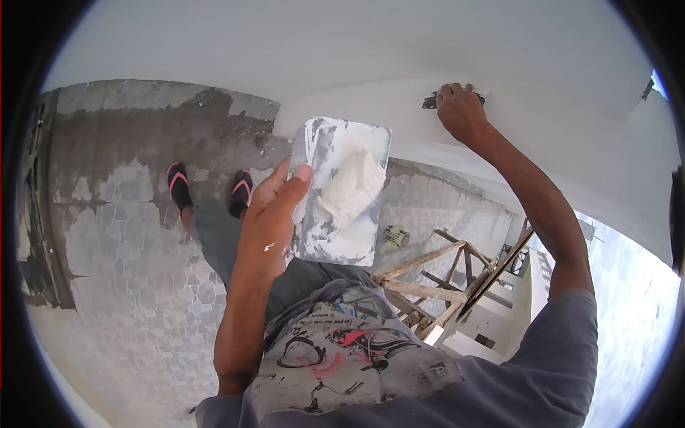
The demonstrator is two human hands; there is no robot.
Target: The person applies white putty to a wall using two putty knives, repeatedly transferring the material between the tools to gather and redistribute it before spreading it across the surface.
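the left hand (pixel 275 207) grips a smeared flat board (pixel 357 250) by one edge, thumb on the top face, the other fingers mostly hidden beneath. the board is out in front of the person's shirt (pixel 357 357), bearing a mound of white paste (pixel 354 187). it looks stiff and thin; the paste i judge soft, slick and fairly weighty, so an edge clear of the mound seems the place to hold. over there, the right hand (pixel 460 110) clasps a dark blade (pixel 429 101) at the pale wall (pixel 357 43), probably light, best pinched along its back.
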